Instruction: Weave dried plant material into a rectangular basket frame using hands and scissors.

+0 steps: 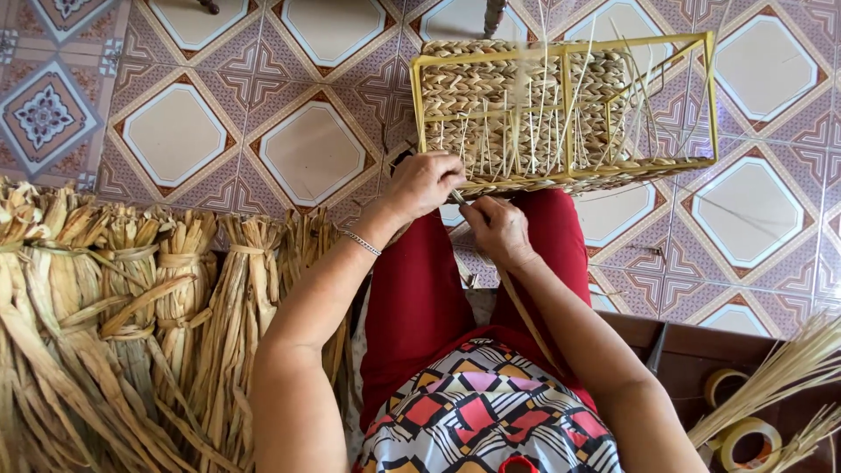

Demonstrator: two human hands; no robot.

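**Weaving the bottom edge of the basket**

I am in the middle of weaving. The basket [561,109] sits on its side against my knees, its yellow frame toward me. My left hand [427,181] is curled shut at the lower edge. I think it pinches a straw there, but I cannot see it well. My right hand [498,229] is closed on a long straw strip [526,311] that runs back over my lap. Next I think I must pull it tight and tuck it in. Dry bundles [131,307] lie on my left.

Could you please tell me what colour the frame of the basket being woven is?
The basket frame is yellow, seen best in the head view.
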